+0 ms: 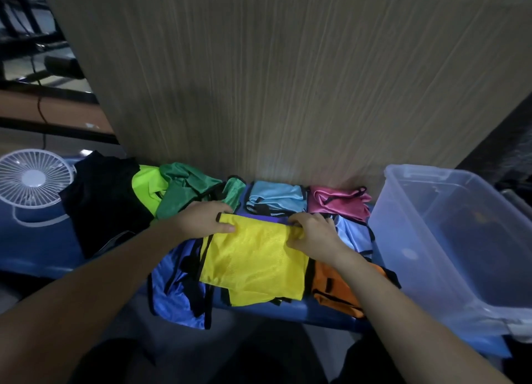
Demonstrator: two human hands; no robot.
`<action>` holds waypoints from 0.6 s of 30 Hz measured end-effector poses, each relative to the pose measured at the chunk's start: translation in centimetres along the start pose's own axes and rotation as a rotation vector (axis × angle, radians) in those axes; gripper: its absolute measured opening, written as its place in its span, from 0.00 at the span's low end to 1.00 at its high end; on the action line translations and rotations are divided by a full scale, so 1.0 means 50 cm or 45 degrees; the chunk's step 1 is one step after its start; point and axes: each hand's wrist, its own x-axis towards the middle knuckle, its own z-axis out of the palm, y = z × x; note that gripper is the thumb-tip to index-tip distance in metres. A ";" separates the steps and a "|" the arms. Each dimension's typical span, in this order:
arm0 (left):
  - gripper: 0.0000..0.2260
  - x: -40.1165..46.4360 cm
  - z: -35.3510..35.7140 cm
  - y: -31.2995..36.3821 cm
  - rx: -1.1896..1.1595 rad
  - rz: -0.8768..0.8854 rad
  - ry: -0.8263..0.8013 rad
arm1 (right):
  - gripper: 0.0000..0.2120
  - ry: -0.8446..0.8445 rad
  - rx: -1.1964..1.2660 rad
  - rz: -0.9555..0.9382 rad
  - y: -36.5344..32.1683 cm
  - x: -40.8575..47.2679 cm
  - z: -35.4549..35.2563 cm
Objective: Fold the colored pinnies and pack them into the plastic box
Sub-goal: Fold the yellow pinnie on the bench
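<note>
At the centre of the frame my left hand (201,219) pinches the far-left corner of the yellow pinny (253,260), thumb lying on top of the cloth and fingers tucked under its edge. My right hand (313,234) grips the far-right corner, fingers curled into a bunched fold of the same fabric. The yellow pinny lies mostly flat on the blue table (34,239), over a royal blue pinny (175,288) at lower left and beside an orange pinny (336,288) at lower right. It looks like thin mesh: light, limp and a little slippery, so I judge it best held at corners or along the black-trimmed edge, then smoothed flat. Behind it sit folded light blue (276,199) and pink (336,202) pinnies, with green ones (184,190) heaped to the left against a dark garment (103,199). The clear plastic box (431,239) stands at the right edge of the frame, seemingly empty. A small white fan (31,179) rests at far left.
</note>
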 end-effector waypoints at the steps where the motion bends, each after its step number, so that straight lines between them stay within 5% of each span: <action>1: 0.26 0.001 -0.002 -0.005 -0.019 0.014 -0.021 | 0.25 -0.010 -0.003 0.002 0.000 0.004 0.000; 6: 0.25 -0.011 -0.007 -0.013 -0.055 0.016 -0.039 | 0.17 -0.040 0.068 -0.006 0.001 0.009 0.002; 11: 0.18 -0.028 -0.005 -0.022 -0.092 0.041 -0.033 | 0.10 -0.009 0.472 -0.094 -0.007 -0.007 -0.015; 18: 0.34 -0.081 -0.026 0.057 -0.210 0.330 0.036 | 0.10 -0.057 0.753 -0.361 -0.062 -0.040 -0.057</action>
